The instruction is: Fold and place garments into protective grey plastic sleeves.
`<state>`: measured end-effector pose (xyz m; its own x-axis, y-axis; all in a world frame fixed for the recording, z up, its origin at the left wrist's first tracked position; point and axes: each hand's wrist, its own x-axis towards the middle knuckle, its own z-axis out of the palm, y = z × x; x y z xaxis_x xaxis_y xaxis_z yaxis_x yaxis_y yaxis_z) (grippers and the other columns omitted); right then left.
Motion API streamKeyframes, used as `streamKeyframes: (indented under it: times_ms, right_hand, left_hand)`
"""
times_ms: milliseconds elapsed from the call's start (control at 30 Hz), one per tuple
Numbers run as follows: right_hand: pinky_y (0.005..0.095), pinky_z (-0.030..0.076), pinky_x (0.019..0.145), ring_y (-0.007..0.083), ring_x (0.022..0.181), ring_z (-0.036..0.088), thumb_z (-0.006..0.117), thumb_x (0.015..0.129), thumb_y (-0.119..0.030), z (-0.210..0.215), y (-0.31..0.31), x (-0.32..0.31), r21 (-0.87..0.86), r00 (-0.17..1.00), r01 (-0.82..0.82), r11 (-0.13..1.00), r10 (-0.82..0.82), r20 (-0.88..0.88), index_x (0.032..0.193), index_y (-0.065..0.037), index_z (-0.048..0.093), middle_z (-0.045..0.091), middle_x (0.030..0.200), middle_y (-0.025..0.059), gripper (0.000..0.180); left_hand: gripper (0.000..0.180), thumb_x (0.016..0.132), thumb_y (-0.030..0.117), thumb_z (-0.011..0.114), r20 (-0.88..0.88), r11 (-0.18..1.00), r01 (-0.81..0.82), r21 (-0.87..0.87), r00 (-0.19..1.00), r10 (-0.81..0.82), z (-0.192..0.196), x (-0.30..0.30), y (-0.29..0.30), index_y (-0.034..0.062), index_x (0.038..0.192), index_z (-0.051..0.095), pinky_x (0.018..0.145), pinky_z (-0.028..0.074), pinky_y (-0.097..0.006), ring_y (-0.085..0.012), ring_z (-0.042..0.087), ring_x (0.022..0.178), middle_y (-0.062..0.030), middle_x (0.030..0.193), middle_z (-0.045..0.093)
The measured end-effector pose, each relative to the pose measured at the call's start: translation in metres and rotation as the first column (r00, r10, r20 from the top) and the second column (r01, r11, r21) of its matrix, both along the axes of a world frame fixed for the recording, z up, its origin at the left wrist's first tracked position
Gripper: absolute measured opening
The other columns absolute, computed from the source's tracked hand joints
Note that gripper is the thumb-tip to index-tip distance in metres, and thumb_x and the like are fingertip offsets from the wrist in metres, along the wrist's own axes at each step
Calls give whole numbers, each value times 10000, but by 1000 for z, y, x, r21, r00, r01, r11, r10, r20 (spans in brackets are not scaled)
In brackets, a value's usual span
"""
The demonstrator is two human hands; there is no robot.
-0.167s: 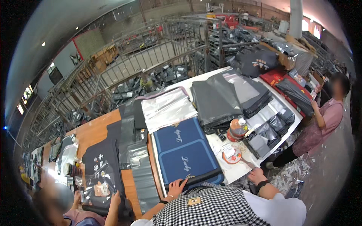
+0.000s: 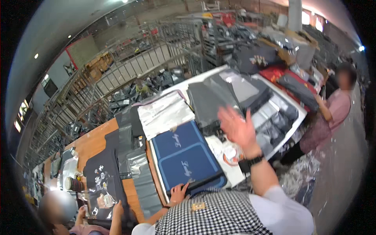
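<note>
Fingers (image 2: 226, 112) splayed, seemingly empty, the right hand (image 2: 239, 131) hangs over grey plastic bags (image 2: 209, 96) in the head view; the left hand (image 2: 178, 194) bends over the dark roll (image 2: 201, 184) edging the blue mat (image 2: 188, 162) before the checked apron (image 2: 219, 209), grip unclear; slackening could let it unroll.

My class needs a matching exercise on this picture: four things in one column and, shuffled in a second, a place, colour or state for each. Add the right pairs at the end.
Things
1. Wearer's left hand
2. Wearer's right hand
3. Lettered panels
4. Shiny sheets

Descriptions
A. Dark blue with paler blue borders
B. Raised and open, thumb apart
C. Silvery white
D. On the dark roll

Right pairs: 1-D, 2-B, 3-A, 4-C
</note>
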<state>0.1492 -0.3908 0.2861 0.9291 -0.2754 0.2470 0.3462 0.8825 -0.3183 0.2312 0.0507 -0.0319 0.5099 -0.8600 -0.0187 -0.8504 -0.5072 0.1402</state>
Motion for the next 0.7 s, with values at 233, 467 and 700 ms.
streamKeyframes:
  times_ms: [233, 467, 700]
  right_hand:
    - [507, 443, 1208, 391, 1512, 437, 441, 1103, -581, 100, -14, 66, -243, 971, 177, 954, -130, 199, 1710, -74, 136, 257, 1741, 199, 848]
    - [450, 567, 1079, 308, 1240, 678, 558, 1101, -297, -76, -17, 37, -451, 834, -168, 876, -118, -540, 1521, -17, 520, 660, 1405, 146, 506]
    - [438, 532, 1048, 309, 1244, 701, 706, 939, -384, -179, -2, -159, 210, 376, -844, -493, -824, -424, 1235, -122, 782, 753, 1279, 186, 402]
  left_hand:
    - [819, 981, 239, 743, 39, 998, 41, -56, 998, -39, 1, -2, -22, 268, 1687, 329, 1123, 337, -594, -388, 494, 1342, -186, 1499, 487]
    - [747, 1015, 57, 592, -149, 999, 12, -32, 989, -17, 12, -1, -20, 279, 1682, 338, 1183, 286, -591, -382, 455, 1436, -198, 1547, 477]
    - [680, 1024, 82, 607, -120, 999, -9, 42, 993, 13, 0, -16, 17, 251, 1646, 391, 1208, 251, -599, -352, 422, 1462, -176, 1540, 474]
